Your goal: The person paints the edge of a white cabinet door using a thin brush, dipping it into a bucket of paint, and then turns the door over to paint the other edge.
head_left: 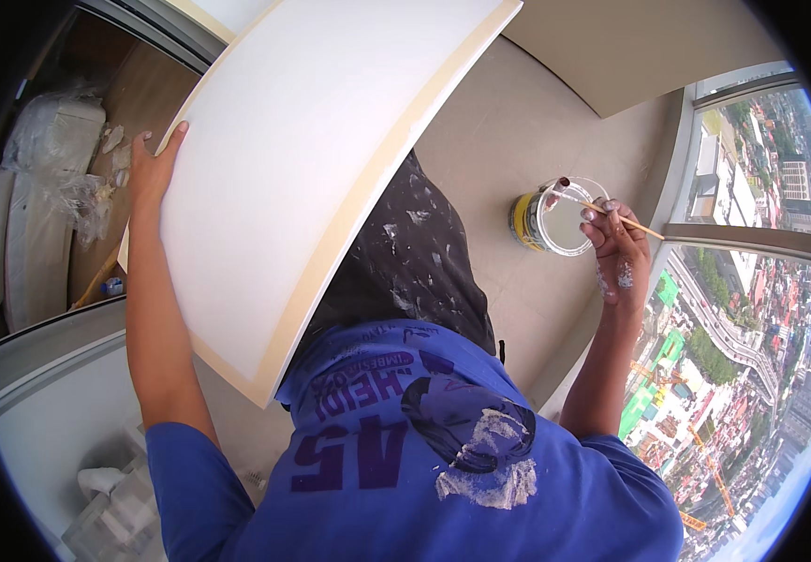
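Two hands are busy here, and the big white board (pixel 284 140) takes the stage, tilted across the left side of the person's lap. Smooth and pale it looks, with cream tape (pixel 333 234) running down its near right edge. The left hand (pixel 154 169) has the far left edge, thumb spread wide, most fingers hidden behind. Over on the right, the right hand (pixel 619 242) pinches a thin wooden stick (pixel 642 228) in closed fingertips, its tip reaching over the open paint bucket (pixel 523 223). That bucket sits on a beige floor (pixel 490 122), beside tall windows (pixel 733 356) looking down on a city. And over to the left, plastic wrapping (pixel 54 136) drapes pale bundled things beyond a doorway.
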